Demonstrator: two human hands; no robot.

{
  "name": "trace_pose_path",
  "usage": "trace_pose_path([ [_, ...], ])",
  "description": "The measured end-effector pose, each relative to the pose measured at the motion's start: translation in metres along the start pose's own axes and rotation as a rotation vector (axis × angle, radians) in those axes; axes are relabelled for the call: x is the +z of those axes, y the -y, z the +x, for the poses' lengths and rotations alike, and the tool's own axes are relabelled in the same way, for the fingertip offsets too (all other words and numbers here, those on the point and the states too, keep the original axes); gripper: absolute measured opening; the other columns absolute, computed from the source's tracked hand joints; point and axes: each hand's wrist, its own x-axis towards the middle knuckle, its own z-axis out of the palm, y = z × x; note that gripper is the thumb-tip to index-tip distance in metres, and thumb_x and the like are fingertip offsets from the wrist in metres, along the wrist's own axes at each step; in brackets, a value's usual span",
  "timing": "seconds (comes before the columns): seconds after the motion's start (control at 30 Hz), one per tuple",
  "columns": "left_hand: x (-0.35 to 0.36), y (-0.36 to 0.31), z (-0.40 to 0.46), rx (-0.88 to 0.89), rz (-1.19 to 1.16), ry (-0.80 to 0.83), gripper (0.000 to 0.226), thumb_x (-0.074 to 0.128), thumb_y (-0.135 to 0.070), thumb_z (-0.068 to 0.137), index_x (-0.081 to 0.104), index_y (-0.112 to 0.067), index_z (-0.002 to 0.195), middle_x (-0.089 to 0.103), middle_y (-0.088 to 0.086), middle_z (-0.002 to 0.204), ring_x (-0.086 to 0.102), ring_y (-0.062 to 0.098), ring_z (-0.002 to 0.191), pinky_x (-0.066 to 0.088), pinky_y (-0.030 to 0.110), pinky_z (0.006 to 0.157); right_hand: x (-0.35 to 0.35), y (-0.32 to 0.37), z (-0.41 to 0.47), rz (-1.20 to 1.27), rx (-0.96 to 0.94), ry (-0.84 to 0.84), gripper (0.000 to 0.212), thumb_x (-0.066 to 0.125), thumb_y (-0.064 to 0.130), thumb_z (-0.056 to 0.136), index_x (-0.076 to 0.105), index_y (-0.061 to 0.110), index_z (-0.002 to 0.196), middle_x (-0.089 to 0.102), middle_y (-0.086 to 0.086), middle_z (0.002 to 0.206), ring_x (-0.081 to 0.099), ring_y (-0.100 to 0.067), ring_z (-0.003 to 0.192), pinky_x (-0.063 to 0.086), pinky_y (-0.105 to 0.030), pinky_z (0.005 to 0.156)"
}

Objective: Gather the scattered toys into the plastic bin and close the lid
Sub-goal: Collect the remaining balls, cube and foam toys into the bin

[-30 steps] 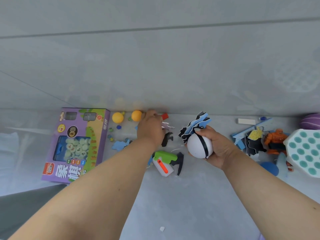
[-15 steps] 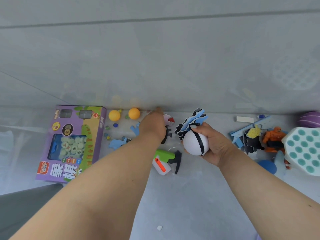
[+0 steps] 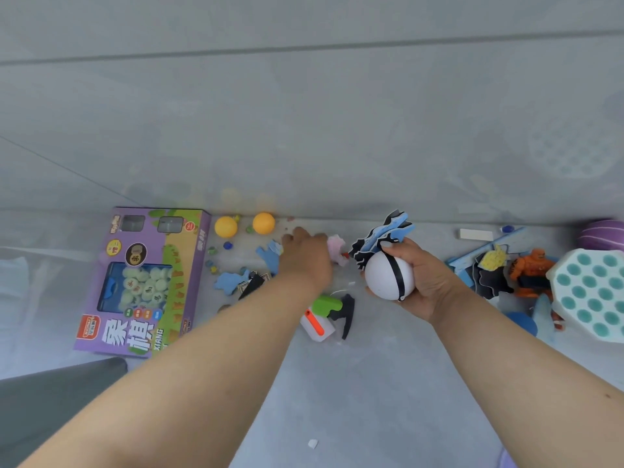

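Note:
My right hand (image 3: 427, 282) grips a white ball with a black band (image 3: 383, 276) together with a bunch of blue and black foam pieces (image 3: 385, 231). My left hand (image 3: 304, 260) reaches toward the wall, back up, and pinches a small pink-and-white toy piece (image 3: 336, 249) at its thumb side. Below it lies a green, white and orange toy gun (image 3: 322, 315). A yellow ball (image 3: 225, 226), an orange ball (image 3: 263, 223), marbles and blue foam shapes (image 3: 231, 282) lie scattered to the left.
A purple chess-set box (image 3: 141, 282) lies at the left. At the right are an orange figure (image 3: 531, 271), a white board with teal dimples (image 3: 591, 295), a purple ball (image 3: 604, 233) and a white block (image 3: 476, 234). The grey wall (image 3: 304, 130) rises behind.
My left hand has shifted slightly left along the wall and now has the pink piece at its thumb. My right hand with the ball stays in place.

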Motion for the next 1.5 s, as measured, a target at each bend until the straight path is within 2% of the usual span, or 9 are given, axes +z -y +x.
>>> trace_pose_path([
  [0.4,0.011,-0.024,-0.018,-0.045,-0.005,-0.053,0.033,0.055,-0.002,0.086,0.049,-0.009,0.118,0.040,0.016,0.120,0.054,0.033,0.100,0.039,0.032,0.069,0.006,0.003,0.002,-0.026,0.006,-0.028,0.017,0.058,0.023,0.088,0.065,0.024,0.104,0.069,-0.007,0.101,0.063,-0.030,0.095,0.045,-0.053,0.094],
  [0.63,-0.013,0.001,-0.021,-0.021,-0.384,-0.046,0.040,0.062,-0.025,0.089,0.050,-0.003,0.120,0.048,0.017,0.116,0.056,0.035,0.100,0.042,0.033,0.082,0.012,0.012,-0.008,-0.023,-0.003,-0.010,0.022,0.057,0.022,0.088,0.062,0.022,0.109,0.066,-0.012,0.110,0.062,-0.033,0.096,0.049,-0.048,0.085],
  [0.8,-0.072,0.020,-0.054,0.021,-0.622,-0.073,0.034,0.062,-0.031,0.091,0.060,-0.013,0.120,0.064,0.002,0.108,0.060,0.022,0.106,0.038,0.012,0.068,0.047,0.028,-0.033,-0.064,-0.004,0.049,0.023,0.058,0.023,0.088,0.063,0.022,0.111,0.067,-0.012,0.111,0.063,-0.033,0.095,0.052,-0.044,0.080],
  [0.9,-0.113,0.031,-0.083,-0.005,-0.630,-0.069,0.046,0.059,-0.044,0.091,0.054,-0.021,0.129,0.060,0.000,0.116,0.058,0.016,0.093,0.042,0.022,0.073,0.081,0.038,-0.056,-0.111,-0.013,0.135,0.020,0.058,0.022,0.089,0.064,0.020,0.108,0.068,-0.010,0.104,0.063,-0.032,0.091,0.051,-0.043,0.080],
  [1.03,-0.164,0.051,-0.131,-0.079,-0.684,-0.112,0.047,0.056,-0.055,0.088,0.057,-0.015,0.113,0.063,0.003,0.099,0.054,0.017,0.079,0.043,0.027,0.071,0.137,0.049,-0.094,-0.204,-0.023,0.260,0.016,0.058,0.024,0.089,0.064,0.017,0.101,0.068,-0.009,0.096,0.064,-0.030,0.084,0.053,-0.039,0.072],
  [1.17,-0.207,0.078,-0.194,-0.180,-0.669,-0.214,0.033,0.049,-0.048,0.095,0.049,-0.016,0.084,0.042,0.002,0.067,0.036,0.016,0.057,0.028,0.026,0.050,0.197,0.048,-0.140,-0.299,-0.016,0.349,0.014,0.059,0.026,0.087,0.063,0.013,0.086,0.065,-0.011,0.084,0.061,-0.033,0.082,0.052,-0.044,0.078],
  [1.3,-0.225,0.125,-0.255,-0.257,-0.792,-0.298,0.039,0.051,-0.050,0.093,0.054,-0.012,0.089,0.047,0.006,0.073,0.041,0.023,0.068,0.033,0.028,0.058,0.254,0.030,-0.183,-0.394,-0.017,0.453,0.015,0.056,0.027,0.089,0.064,0.016,0.086,0.067,-0.007,0.078,0.062,-0.027,0.072,0.052,-0.042,0.078],
  [1.43,-0.223,0.176,-0.328,-0.330,-0.963,-0.336,0.063,0.066,-0.064,0.062,0.064,-0.014,0.100,0.068,0.017,0.106,0.064,0.034,0.095,0.048,0.046,0.093,0.313,-0.006,-0.226,-0.515,0.040,0.541,0.012,0.056,0.028,0.088,0.063,0.019,0.090,0.070,-0.002,0.073,0.064,-0.021,0.064,0.051,-0.031,0.067],
  [1.5,-0.214,0.205,-0.364,-0.362,-1.021,-0.351,0.051,0.072,-0.054,0.069,0.066,-0.013,0.099,0.070,0.015,0.104,0.067,0.036,0.096,0.051,0.048,0.093,0.341,-0.032,-0.248,-0.598,0.081,0.585,0.016,0.059,0.031,0.085,0.064,0.019,0.094,0.072,-0.002,0.081,0.066,-0.024,0.071,0.053,-0.035,0.072],
])
